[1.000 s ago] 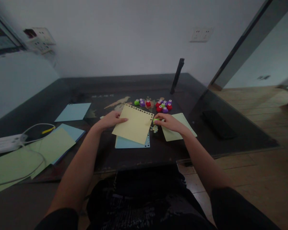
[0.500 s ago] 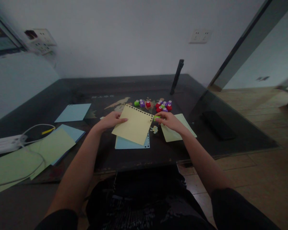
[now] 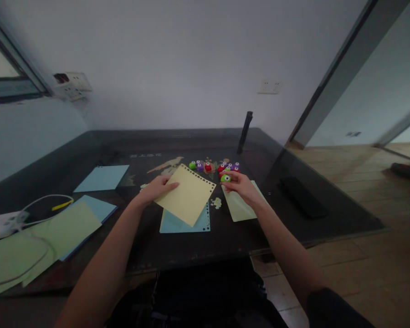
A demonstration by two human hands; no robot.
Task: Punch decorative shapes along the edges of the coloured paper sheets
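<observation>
My left hand (image 3: 160,188) pinches the left corner of a yellow sheet of paper (image 3: 186,196), which is held tilted above the table. Small punched shapes run along its far edge and right corner. Between the fingers of my right hand (image 3: 241,187) is a small green craft punch (image 3: 226,178) with an eye-like button, a little apart from the sheet's right corner. Beneath the yellow sheet lies blue paper (image 3: 186,224), punched along its right edge. Punched paper bits (image 3: 217,203) sit in a small heap between the sheet and my right hand.
Several red, purple and green punches (image 3: 208,167) stand at the back. A pale sheet (image 3: 241,207) lies under my right hand. To the left are a blue sheet (image 3: 102,178), green paper (image 3: 68,223) and a white power strip (image 3: 3,225). A black slab (image 3: 302,197) lies right.
My right hand has drawn the green punch slightly away from the yellow sheet's corner. The sheet has turned a little clockwise in my left hand. The view has tipped upward.
</observation>
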